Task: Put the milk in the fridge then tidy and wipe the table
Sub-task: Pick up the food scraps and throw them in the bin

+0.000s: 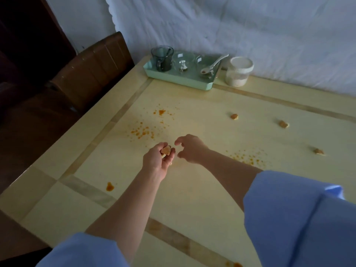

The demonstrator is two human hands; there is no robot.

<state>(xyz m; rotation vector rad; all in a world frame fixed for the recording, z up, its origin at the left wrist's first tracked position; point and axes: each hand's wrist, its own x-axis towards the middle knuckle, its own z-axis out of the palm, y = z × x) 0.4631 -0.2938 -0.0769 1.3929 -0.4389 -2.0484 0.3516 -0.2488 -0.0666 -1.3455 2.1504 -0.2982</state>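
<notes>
My left hand (157, 159) is cupped palm-up over the middle of the cream table (192, 199) and holds small brown food scraps (166, 150). My right hand (189, 148) hovers just right of it, fingers loosely curled, holding nothing. Three more scraps lie on the table at the right: one (234, 116), another (283, 124) and a third (318, 151). Orange sauce splatters (143, 131) mark the surface beyond my hands, with a further patch (248, 158) at the right and a blob (110, 186) near the left edge. No milk is in view.
A mint-green tray (179, 79) at the far edge carries a dark glass mug (162, 58), clear glasses and a white spoon (213, 64). A lidded jar (238, 71) stands right of it. A brown chair (90, 72) sits at the table's left side. White cloth hangs behind.
</notes>
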